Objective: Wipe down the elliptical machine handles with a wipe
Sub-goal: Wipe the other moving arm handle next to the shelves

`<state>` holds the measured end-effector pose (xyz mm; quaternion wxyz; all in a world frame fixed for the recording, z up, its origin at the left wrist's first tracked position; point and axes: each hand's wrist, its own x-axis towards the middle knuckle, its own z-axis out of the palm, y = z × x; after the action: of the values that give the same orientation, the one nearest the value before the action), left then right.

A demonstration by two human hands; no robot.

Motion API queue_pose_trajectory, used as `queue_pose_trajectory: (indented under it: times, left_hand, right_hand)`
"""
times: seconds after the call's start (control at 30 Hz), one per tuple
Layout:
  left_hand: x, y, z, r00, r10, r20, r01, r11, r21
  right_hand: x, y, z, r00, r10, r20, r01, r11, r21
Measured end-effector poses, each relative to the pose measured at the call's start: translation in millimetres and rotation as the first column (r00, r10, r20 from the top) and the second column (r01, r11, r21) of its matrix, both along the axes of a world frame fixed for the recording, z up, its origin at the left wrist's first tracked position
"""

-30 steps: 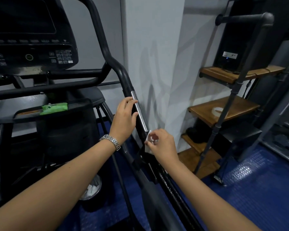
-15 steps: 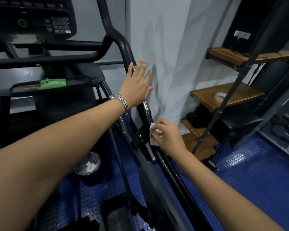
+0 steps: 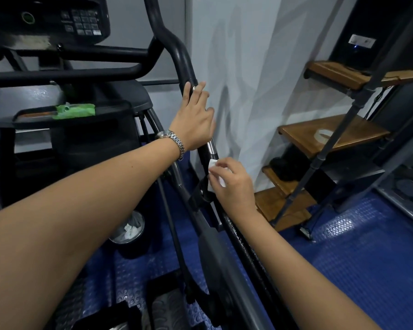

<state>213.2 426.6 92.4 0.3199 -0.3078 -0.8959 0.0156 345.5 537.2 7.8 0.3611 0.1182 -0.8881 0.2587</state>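
The elliptical's black right handle [image 3: 177,55] curves down from the top to a silver grip section [image 3: 211,147]. My left hand [image 3: 193,120], a metal watch on its wrist, lies on the handle over the silver part, its fingers pointing up along the bar and curling round it. Just below, my right hand [image 3: 231,184] pinches a small white wipe [image 3: 214,166] and holds it against the handle's lower end, near the black joint [image 3: 200,194].
The console [image 3: 48,17] sits at top left, with a green wipe pack [image 3: 74,111] on the tray below it. A small bin [image 3: 129,231] with used wipes stands on the blue floor. A white wall and wooden shelves [image 3: 329,136] are close on the right.
My left hand went from flat and open above the bar to resting on the handle with its fingers curling round it. The right hand stays with the wipe at the handle's lower end.
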Motion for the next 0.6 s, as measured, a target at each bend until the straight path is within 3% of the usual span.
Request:
queue_pose_trajectory:
  times: [0.2,0.3,0.43,0.6]
  left_hand:
    - [-2,-1,1,1.000,-0.004,0.010,0.004,1.000,0.001]
    - [0,-1,1,1.000,-0.006,0.012,0.006,1.000,-0.001]
    - [1,0,1,1.000,0.001,0.023,-0.001,1.000,-0.013]
    - [0,0,0,1.000,0.002,0.020,-0.002,1.000,0.002]
  right_hand:
    - [-1,15,0,0.996,0.072,-0.051,-0.066,0.993,0.099]
    - [-5,6,4,0.998,0.058,-0.036,-0.055,0.995,0.081]
    - [6,22,-6,0.985,0.170,0.038,-0.174,0.969,0.174]
    - [2,29,-4,0.984,0.166,0.059,-0.162,0.985,-0.065]
